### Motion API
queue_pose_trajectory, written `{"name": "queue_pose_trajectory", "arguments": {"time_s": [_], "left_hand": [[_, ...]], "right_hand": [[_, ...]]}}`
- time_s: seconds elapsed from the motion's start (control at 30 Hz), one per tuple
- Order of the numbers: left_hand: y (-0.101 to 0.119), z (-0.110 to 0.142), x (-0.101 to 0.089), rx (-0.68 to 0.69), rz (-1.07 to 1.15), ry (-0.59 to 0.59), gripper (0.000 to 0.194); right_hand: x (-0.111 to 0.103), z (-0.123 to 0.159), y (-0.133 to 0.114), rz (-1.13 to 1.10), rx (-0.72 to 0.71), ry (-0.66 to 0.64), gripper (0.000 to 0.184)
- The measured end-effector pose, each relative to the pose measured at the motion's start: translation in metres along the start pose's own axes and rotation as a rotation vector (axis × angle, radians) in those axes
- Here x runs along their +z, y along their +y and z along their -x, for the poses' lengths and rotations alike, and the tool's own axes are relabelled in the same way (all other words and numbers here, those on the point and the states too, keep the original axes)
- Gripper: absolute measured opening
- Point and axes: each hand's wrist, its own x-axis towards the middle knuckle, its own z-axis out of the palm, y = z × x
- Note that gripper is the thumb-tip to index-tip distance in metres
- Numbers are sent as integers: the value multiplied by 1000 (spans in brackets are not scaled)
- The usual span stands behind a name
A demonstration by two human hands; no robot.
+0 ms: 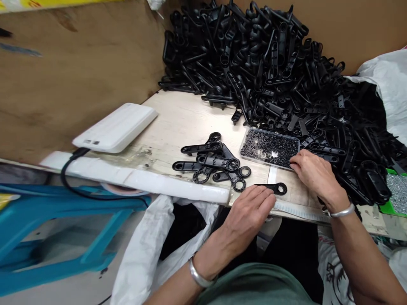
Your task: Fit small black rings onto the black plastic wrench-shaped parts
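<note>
Left grip: over one end of black part; cannot tell whether clamped.
Part: on bench, ring end just beyond those fingers.
Right grip: fingertips together at tray corner; cannot tell if pinching.

No writing can be read; the black print on the white sack is indistinct.

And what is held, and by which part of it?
Left hand seemingly holds a black part by the end opposite its ring; right hand, at the tray: cannot tell.
</note>
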Motion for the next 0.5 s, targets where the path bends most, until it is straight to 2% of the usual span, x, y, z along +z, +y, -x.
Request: {"name": "queue_pose_trajectory", "arguments": {"time_s": [0.27,0.5], "left_hand": [[-10,3,-7,43,85,-91,23],[-8,5,-13,-18,153,91,24]], "right_hand": [[2,-12,-6,87,-14,-39,22],[-1,-14,-7,104,-32,-39,20]]}}
